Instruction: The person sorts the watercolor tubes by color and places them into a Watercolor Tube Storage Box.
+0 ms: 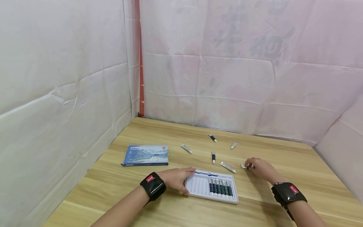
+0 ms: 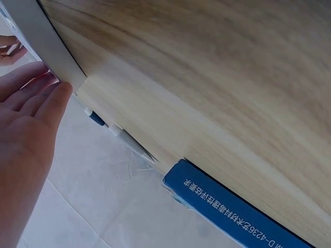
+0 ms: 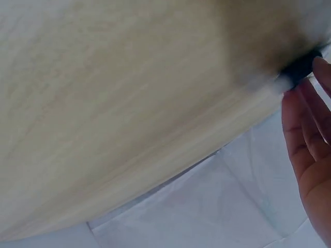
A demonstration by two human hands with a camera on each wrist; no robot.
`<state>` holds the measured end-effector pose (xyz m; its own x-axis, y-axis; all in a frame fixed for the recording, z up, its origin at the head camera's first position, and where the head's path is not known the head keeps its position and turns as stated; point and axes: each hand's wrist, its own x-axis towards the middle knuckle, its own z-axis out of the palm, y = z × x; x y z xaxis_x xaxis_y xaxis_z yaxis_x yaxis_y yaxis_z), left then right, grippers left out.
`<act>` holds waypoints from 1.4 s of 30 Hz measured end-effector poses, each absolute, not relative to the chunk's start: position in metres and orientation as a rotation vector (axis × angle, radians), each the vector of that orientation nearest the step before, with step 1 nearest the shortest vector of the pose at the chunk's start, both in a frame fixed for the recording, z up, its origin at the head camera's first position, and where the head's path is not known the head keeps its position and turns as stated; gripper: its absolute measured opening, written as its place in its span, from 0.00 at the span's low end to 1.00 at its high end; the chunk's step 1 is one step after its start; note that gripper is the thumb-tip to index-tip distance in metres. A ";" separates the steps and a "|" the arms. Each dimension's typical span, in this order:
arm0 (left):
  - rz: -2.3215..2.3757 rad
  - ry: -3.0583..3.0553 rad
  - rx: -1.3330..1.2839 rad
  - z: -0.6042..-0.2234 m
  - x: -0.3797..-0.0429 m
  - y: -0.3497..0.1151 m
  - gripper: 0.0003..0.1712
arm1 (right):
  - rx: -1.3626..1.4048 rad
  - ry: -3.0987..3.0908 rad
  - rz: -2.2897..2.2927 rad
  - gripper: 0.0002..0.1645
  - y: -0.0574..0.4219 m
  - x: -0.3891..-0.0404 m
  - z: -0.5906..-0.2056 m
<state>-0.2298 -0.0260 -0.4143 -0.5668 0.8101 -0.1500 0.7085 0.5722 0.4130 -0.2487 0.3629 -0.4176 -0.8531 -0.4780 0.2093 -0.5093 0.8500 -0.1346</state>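
A white paint tray lies near the front of the table, its left end gripped between the thumb and fingers of my left hand. In its right half several dark paint tubes lie side by side; the left slots are bare. A thin blue-handled brush lies along the tray's far side. To the right of the tray, my right hand pinches a dark paint tube at the tabletop. The right wrist view shows this tube blurred, between thumb and fingers.
Beyond the tray lie loose paint tubes: a silvery one, a dark one, a pale one, a small one and another dark one. A blue box lies at the left. White sheeting encloses the table.
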 end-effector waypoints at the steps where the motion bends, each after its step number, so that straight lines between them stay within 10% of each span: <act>1: 0.439 2.489 1.241 -0.414 -0.230 -0.026 0.50 | 0.744 -2.877 0.289 0.11 0.362 -0.248 -0.418; 42: 0.449 2.483 1.246 -0.413 -0.229 -0.026 0.50 | 1.107 -2.561 0.204 0.17 0.327 -0.230 -0.408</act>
